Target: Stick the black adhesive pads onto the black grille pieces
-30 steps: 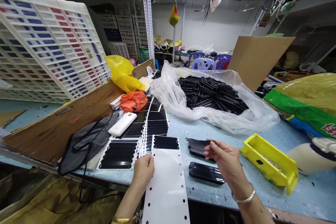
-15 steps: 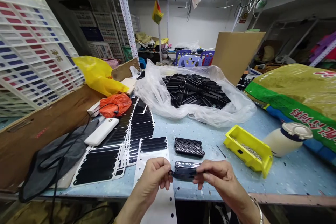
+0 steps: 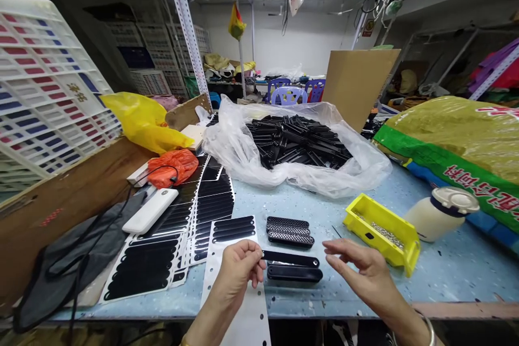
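My left hand [image 3: 242, 265] is closed in a pinch at the left end of a slim black strip [image 3: 290, 258], which has rounded ends and a light spot near its right tip. Just below that strip lies a black bar-shaped piece [image 3: 295, 274] on the table. My right hand [image 3: 360, 267] is to the right of both, its thumb and fingers apart, with nothing in it. Behind them sit several perforated black bars [image 3: 289, 231] side by side. A white backing sheet [image 3: 239, 303] with black stickers [image 3: 234, 228] at its top lies partly under my left hand.
A yellow bin [image 3: 381, 235] of small metal parts stands right, beside a cream bottle [image 3: 441, 213]. An open plastic bag [image 3: 324, 184] full of black pieces lies behind. Leftward are sticker sheets [image 3: 138, 267], a white power bank [image 3: 151, 211] and a wooden board [image 3: 68, 189].
My right hand has let go of the black strip and moved right, its fingers parting. My left hand stays at the strip's left end. The view has shifted slightly.
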Tool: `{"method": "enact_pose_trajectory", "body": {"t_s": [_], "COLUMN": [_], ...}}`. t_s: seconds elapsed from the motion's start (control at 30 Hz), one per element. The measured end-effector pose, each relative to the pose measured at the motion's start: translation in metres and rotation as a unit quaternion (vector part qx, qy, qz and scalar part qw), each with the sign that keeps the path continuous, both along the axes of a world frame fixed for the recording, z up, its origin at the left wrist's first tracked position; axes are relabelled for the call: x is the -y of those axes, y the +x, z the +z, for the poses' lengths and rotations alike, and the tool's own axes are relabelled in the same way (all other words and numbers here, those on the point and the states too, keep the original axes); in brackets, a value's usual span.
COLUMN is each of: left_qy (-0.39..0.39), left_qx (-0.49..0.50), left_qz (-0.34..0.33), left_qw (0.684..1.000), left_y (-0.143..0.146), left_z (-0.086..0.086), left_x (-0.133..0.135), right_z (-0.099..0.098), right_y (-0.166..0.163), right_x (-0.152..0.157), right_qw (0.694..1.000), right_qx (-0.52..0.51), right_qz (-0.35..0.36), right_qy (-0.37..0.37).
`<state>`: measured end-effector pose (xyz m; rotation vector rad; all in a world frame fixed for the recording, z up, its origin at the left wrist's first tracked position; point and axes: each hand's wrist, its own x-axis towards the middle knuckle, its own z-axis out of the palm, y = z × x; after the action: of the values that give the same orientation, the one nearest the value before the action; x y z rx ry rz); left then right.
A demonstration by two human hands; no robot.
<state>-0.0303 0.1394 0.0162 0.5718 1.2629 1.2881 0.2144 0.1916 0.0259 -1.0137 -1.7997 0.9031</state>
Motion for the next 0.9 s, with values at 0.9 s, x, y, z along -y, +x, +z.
{"method": "enact_pose_trajectory", "body": {"t_s": [0.9], "left_qy": [0.011], "left_qx": [-0.232], "left_qz": [-0.002], "left_qw": [0.973], "left_y": [-0.007], "left_z": [-0.023], "left_x": [-0.042], "right_z": [-0.010], "right_y": [0.007], "right_x": [-0.037], "right_qw": [0.971], "right_qx": [0.209], "right_qz": [0.053], "right_qy": [0.108]}}
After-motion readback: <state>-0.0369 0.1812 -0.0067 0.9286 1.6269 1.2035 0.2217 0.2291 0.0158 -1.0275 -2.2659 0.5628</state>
